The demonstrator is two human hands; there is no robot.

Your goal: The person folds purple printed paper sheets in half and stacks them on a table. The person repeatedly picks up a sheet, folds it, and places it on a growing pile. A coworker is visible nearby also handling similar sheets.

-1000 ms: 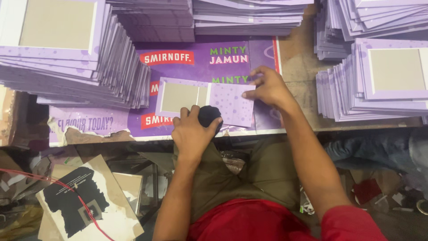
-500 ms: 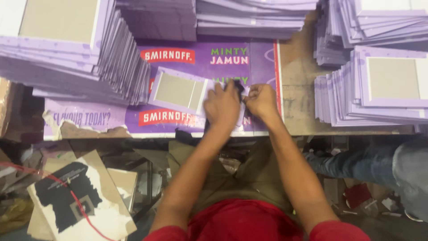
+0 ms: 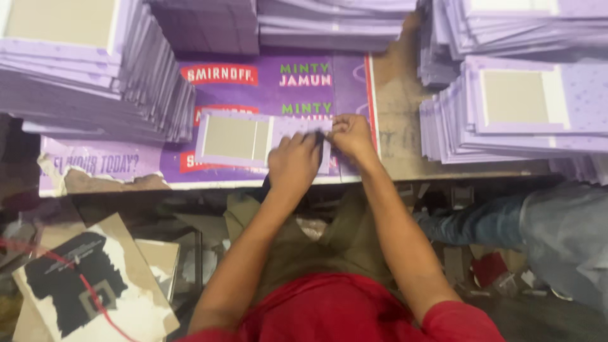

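I am pressing my left hand [image 3: 292,163] flat on the lilac card panel [image 3: 235,138] lying on the purple poster [image 3: 272,82] while my right hand [image 3: 350,134] is pinching something small and dark at its edge, calling for a careful, aligned press.

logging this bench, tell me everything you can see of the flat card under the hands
The card is a flat lilac board with a grey-beige panel inset, split by a thin line into a wide and a narrow part. It looks like paperboard. It lies face up on the purple sheet at the bench edge. The left hand and right hand cover its right end.
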